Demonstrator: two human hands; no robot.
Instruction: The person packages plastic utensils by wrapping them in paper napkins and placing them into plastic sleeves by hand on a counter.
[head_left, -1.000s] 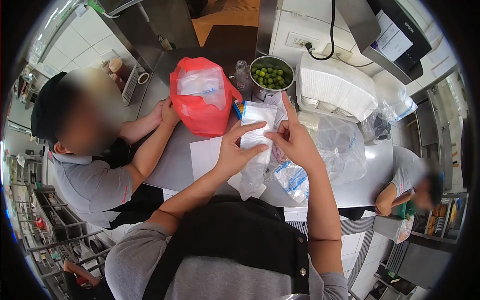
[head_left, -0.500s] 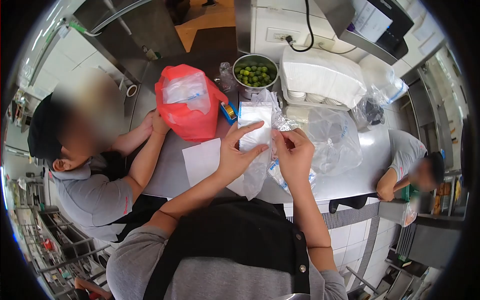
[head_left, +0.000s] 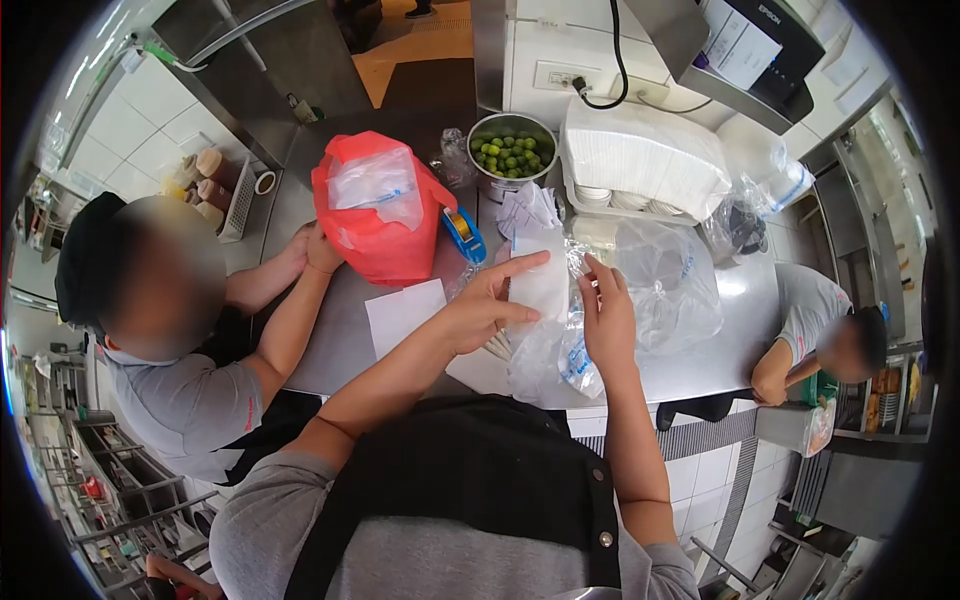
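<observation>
White wall tiles, steel counter

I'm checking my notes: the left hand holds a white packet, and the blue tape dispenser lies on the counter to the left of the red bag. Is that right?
Not quite: in the head view, the blue tape dispenser lies on the counter to the right of the red bag, not its left. The left hand does hold a white packet.

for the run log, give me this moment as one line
left hand: holding white packet; right hand: beside it, contact unclear; co-worker's hands: at red bag; green fruit: in metal pot
</observation>
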